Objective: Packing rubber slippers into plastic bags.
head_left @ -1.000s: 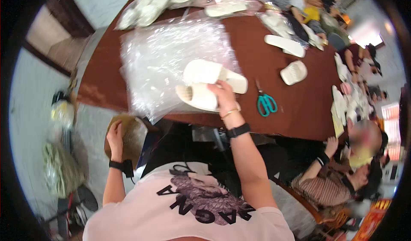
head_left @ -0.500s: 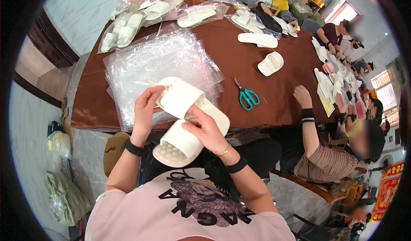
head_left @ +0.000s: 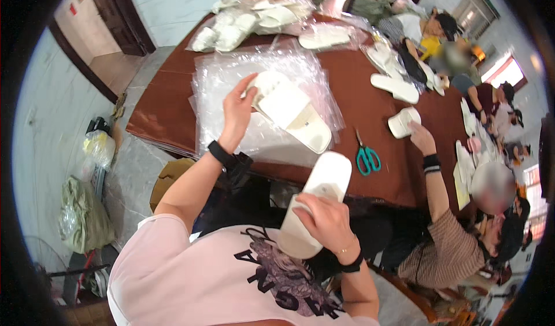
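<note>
My left hand (head_left: 237, 111) grips a white slide slipper (head_left: 284, 103) by one end, fingers along its edge. That slipper is tilted above a pile of clear plastic bags (head_left: 217, 89), its sole turned partly away. Nearer my body, my right hand (head_left: 328, 220) is closed around a second white slide slipper (head_left: 330, 172), thumb over its middle. The two slippers are apart. Teal-handled scissors (head_left: 368, 157) lie on the brown table to the right of them.
Bagged white slippers (head_left: 237, 28) heap up at the table's far left. At right, a co-worker's hand (head_left: 423, 138) touches a white slipper (head_left: 403, 122). More slippers (head_left: 395, 88) lie beyond, where other people sit along the brown tablecloth (head_left: 167, 94).
The two slippers, overlapping before, have been drawn apart: the left one over the bags, the right one toward my body. The co-worker's hand has reached the slipper. My view has shifted.
</note>
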The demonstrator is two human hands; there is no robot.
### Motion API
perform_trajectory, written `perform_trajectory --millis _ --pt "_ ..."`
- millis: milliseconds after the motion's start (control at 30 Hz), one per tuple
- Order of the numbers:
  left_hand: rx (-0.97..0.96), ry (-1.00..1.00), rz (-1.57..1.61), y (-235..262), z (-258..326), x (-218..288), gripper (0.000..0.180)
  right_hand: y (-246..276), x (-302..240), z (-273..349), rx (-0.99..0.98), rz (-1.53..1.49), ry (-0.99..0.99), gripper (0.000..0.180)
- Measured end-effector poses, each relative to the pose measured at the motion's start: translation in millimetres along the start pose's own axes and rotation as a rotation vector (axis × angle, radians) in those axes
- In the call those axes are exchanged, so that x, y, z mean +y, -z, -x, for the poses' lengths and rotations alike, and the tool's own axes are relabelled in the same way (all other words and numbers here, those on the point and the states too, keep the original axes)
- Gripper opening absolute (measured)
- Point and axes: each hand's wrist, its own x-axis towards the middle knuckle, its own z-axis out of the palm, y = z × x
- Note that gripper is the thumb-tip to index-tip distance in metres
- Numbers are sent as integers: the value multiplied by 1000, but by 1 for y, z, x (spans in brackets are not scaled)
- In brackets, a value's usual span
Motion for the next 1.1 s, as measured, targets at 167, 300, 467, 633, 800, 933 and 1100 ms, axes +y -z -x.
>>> perform_trajectory --millis 167,300,467,633,800,933,1100 --pt "-260 24 -136 -19 -2 0 34 8 11 1 -99 -59 88 17" --pt "-551 142 -52 -46 9 -4 33 10 11 -3 -265 -166 149 18" --pt "-797 357 -9 -56 33 -9 33 12 20 -9 -102 68 256 21" --pt "-804 604 162 -60 99 -33 36 16 48 1 11 -39 124 25" --pt "-640 198 -218 -20 119 -35 26 54 118 16 41 399 -39 16" --pt "-841 315 -320 17 131 -43 20 113 176 19 268 666 -300 22" --pt "-516 411 -385 92 139 -41 23 81 202 -10 243 670 -247 33"
